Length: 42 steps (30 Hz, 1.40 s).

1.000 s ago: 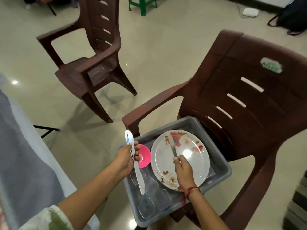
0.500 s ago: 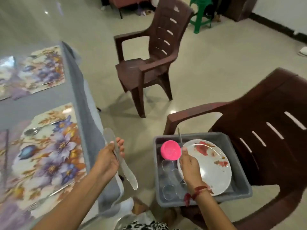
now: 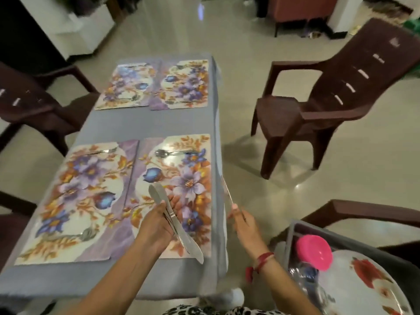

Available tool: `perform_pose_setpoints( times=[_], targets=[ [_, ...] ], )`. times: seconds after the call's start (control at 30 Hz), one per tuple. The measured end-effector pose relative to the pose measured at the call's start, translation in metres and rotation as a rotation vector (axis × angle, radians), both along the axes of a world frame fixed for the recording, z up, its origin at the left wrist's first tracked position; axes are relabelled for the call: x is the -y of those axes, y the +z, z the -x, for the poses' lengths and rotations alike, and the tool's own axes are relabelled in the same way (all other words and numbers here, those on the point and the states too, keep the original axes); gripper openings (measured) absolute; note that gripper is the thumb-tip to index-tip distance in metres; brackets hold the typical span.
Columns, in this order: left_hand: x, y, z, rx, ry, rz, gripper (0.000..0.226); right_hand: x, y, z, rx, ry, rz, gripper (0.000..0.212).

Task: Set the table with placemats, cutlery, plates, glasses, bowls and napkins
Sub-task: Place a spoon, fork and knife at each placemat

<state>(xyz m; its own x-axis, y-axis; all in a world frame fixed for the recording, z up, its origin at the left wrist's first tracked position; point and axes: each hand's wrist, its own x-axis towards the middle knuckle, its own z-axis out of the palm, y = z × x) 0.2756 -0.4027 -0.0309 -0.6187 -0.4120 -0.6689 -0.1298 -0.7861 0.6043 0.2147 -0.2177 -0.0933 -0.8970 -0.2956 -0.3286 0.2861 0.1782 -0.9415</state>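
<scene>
Both hands have swung from the grey tub [image 3: 293, 233] over to the table [image 3: 145, 123]. Now the left hand [image 3: 156, 226] grips a bunch of knives [image 3: 175, 221] slantwise above the near right placemat [image 3: 188, 178], which carries a spoon [image 3: 172, 153]. At the table's right edge the right hand [image 3: 244, 226] pinches a single knife [image 3: 227, 189], tip pointing away. In the tub lie a pink bowl [image 3: 314, 251] and a plate [image 3: 363, 283].
</scene>
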Motion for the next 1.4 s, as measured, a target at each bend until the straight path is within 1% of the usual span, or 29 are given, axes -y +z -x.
perform_pose_setpoints(
  times=[0.07, 0.13, 0.3, 0.33, 0.43, 0.5, 0.6, 0.7, 0.8, 0.93, 1.03, 1.1, 1.2, 1.23, 1.3, 1.4],
  targets=[
    [0.019, -0.001, -0.006, -0.028, 0.034, -0.038, 0.024, 0.023, 0.0, 0.005, -0.031, 0.085, -0.004, 0.028],
    [0.036, -0.003, -0.014, -0.062, 0.067, -0.059, 0.024, 0.044, 0.0, 0.01, -0.076, 0.18, -0.044, 0.024],
    [0.061, -0.008, -0.044, -0.093, 0.249, -0.083, 0.025, 0.091, 0.005, 0.04, -0.167, 0.41, -0.176, 0.033],
    [0.063, -0.009, -0.05, -0.097, 0.274, -0.086, 0.026, 0.098, 0.004, 0.049, -0.202, 0.449, -0.212, 0.031],
    [0.07, -0.012, -0.062, -0.111, 0.39, -0.106, 0.031, 0.128, 0.004, 0.082, -0.263, 0.557, -0.237, 0.021],
    [0.071, -0.015, -0.06, -0.121, 0.462, -0.114, 0.034, 0.146, 0.002, 0.107, -0.275, 0.59, -0.252, 0.021],
    [0.069, -0.021, -0.044, -0.129, 0.597, -0.123, 0.03, 0.177, -0.005, 0.153, -0.281, 0.651, -0.297, 0.032],
    [0.062, -0.029, -0.017, -0.119, 0.72, -0.109, 0.028, 0.208, -0.015, 0.206, -0.327, 0.658, -0.331, 0.029],
    [0.055, -0.034, 0.016, -0.108, 0.856, -0.086, 0.026, 0.242, -0.027, 0.258, -0.359, 0.731, -0.353, 0.024],
    [0.042, -0.034, 0.055, -0.101, 0.962, -0.031, 0.028, 0.264, -0.036, 0.29, -0.407, 0.873, -0.384, 0.023],
    [0.033, -0.029, 0.081, -0.076, 1.016, 0.005, 0.03, 0.268, -0.039, 0.298, -0.414, 0.978, -0.401, 0.015],
    [0.025, -0.023, 0.095, -0.083, 1.039, 0.017, 0.026, 0.267, -0.039, 0.3, -0.494, 1.037, -0.415, 0.011],
    [0.018, -0.017, 0.11, -0.088, 1.081, 0.012, 0.024, 0.269, -0.038, 0.298, -0.74, 1.119, -0.517, 0.014],
    [0.016, -0.016, 0.115, -0.093, 1.096, 0.009, 0.024, 0.269, -0.036, 0.296, -0.791, 1.127, -0.551, 0.016],
    [0.012, -0.012, 0.124, -0.097, 1.106, 0.016, 0.028, 0.27, -0.036, 0.294, -0.852, 1.12, -0.601, 0.02],
    [0.009, -0.007, 0.135, -0.076, 1.085, 0.023, 0.033, 0.27, -0.034, 0.294, -0.89, 1.114, -0.645, 0.021]
  ],
)
